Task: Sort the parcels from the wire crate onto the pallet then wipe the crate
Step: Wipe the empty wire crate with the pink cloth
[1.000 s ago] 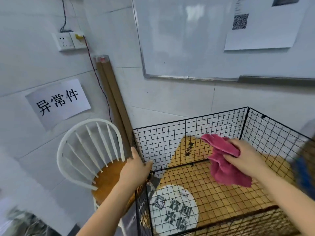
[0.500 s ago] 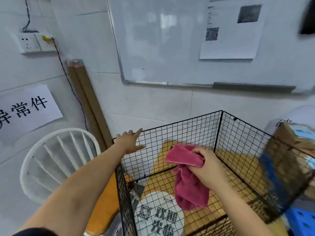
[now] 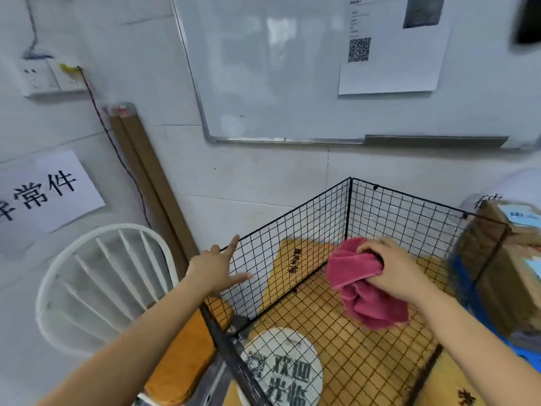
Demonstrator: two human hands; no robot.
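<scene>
Holding the pink cloth (image 3: pixel 355 271) bunched, the right grip (image 3: pixel 401 272) hangs inside the wire crate (image 3: pixel 307 230); its far-right wall lies just beyond the cloth, while the open left grip (image 3: pixel 213 268) touches the far-left rim

The wire crate (image 3: pixel 292 244) stands open at the top, leaving room to reach down onto its floor; the mesh walls block every side. The right hand (image 3: pixel 401 271) and pink cloth (image 3: pixel 363 288) occupy the far right part (above the floor). A white chair (image 3: pixel 128 227) crowds the left wall, cardboard boxes (image 3: pixel 503 273) the right
</scene>
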